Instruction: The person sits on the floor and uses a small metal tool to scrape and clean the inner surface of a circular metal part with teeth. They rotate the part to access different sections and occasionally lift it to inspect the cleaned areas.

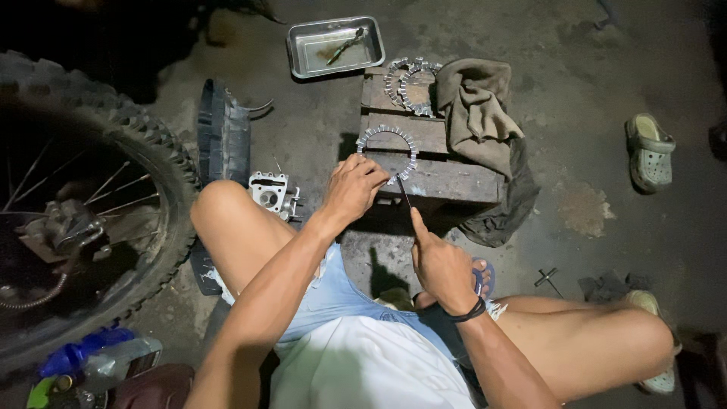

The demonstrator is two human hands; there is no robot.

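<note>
A toothed clutch ring (387, 149) lies flat on a wooden crate (432, 178), its near edge pinned under the left hand (354, 188). The right hand (441, 266) grips a thin blade (404, 194), forefinger stretched along it, tip at the ring beside the left fingers. A slip could nick those fingers or knock the ring to the floor.

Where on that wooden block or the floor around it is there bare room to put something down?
The weathered wooden block is bare only near its front right, beside the brown rag. Toothed metal rings and the left hand crowd the rest. Bare concrete floor lies between the rag and the grey clog.
</note>
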